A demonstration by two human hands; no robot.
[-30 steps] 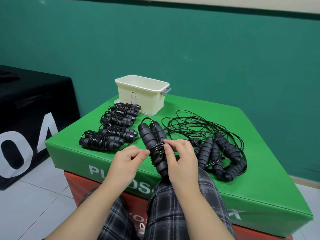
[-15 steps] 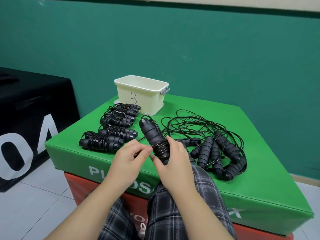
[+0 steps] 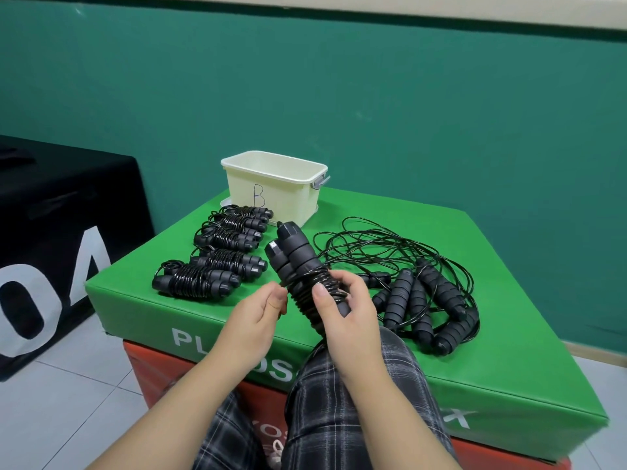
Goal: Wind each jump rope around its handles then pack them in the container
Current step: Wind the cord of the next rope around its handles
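Note:
My right hand [image 3: 346,310] grips a pair of black jump rope handles [image 3: 291,254] held together, tilted up and to the left, with black cord coiled around their middle. My left hand [image 3: 254,313] is beside them on the left, thumb and forefinger pinched at the cord. Several wound jump ropes [image 3: 217,259] lie in a row on the left of the green box top. A tangle of unwound ropes with black handles [image 3: 420,300] lies on the right. The cream container [image 3: 271,189], marked B, stands open at the far edge.
The green padded box [image 3: 492,351] sits on a red box, with my plaid-clad legs against its front. A black covered block [image 3: 68,232] stands to the left. A green wall rises behind; white floor tiles lie below.
The cord end trailing over the handles' top has been wound in. The handles now tilt further left and sit slightly higher, and my right hand has shifted its grip lower on them.

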